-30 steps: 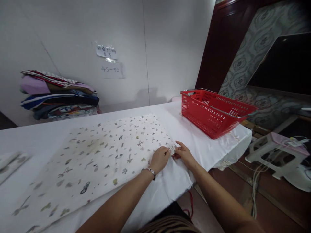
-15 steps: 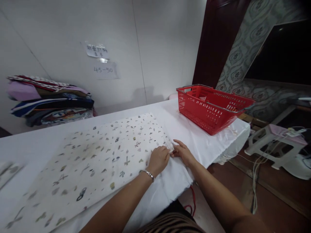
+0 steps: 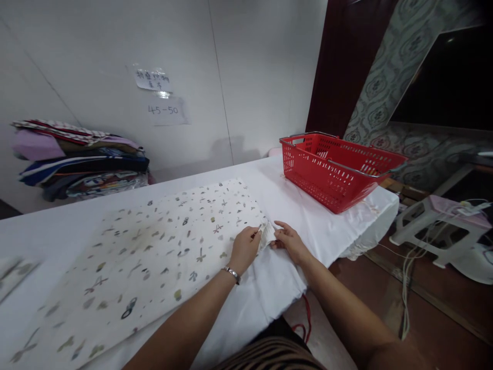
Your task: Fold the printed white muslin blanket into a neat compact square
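A white printed cloth [image 3: 162,246] with small grey, brown and yellowish motifs lies spread flat on the white-covered table [image 3: 265,180]. At its near right corner my left hand [image 3: 245,248], a bracelet on the wrist, pinches the edge between thumb and fingers. Just beside it my right hand [image 3: 289,241] holds the tip of the same corner, its index finger stretched out. Between the two hands the corner is lifted slightly and shows its pale underside. Some right fingertips are hidden.
A red plastic basket [image 3: 327,180] with metal handles stands on the table's right end. Folded clothes [image 3: 80,159] are stacked at the back left, and another patterned cloth piece [image 3: 15,272] lies at the left edge. Right of the table are a stool [image 3: 435,221] and cables [image 3: 406,277].
My left hand has moved a little left, away from the right hand, drawing the cloth's corner open between them. The right hand stays nearly in place.
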Motion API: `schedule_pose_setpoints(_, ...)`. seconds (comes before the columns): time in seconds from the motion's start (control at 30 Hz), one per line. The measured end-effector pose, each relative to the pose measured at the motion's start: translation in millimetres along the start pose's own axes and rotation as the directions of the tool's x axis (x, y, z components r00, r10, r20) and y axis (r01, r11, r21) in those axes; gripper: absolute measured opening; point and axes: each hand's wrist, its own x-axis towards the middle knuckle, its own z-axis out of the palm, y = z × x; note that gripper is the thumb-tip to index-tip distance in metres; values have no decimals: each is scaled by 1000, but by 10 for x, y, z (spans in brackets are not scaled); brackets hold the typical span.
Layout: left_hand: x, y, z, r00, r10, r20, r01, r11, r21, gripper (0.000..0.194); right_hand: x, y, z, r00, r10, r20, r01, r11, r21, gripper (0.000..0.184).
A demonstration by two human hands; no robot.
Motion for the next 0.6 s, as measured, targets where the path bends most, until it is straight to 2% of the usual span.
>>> schedule_pose_setpoints(0.1,-2,17,-45,993,117,-10,-116,989,91,20,9,16,-13,1000,-9,5,10,1000,-17,54)
schedule_pose_setpoints(0.2,-43,11,-14,967,239,92,-255,931,262,23,24,32,-23,1000,-25,9,26,1000,-18,54)
schedule_pose_setpoints(0.27,-84,7,42,951,263,162,-302,900,315,23,32,38,-26,999,-32,11,33,999,-18,54)
schedule_pose_setpoints(0.33,-120,12,99,949,257,184,-305,896,324,21,34,38,-28,999,-37,12,37,999,-13,53)
schedule_pose_setpoints(0.47,-129,42,145,963,223,153,-262,910,322,20,19,23,-30,999,-47,19,47,999,-15,54)
schedule_pose_setpoints(0.6,-50,27,116,988,86,131,-113,970,216,26,-1,19,-36,998,-47,34,48,999,-22,53)
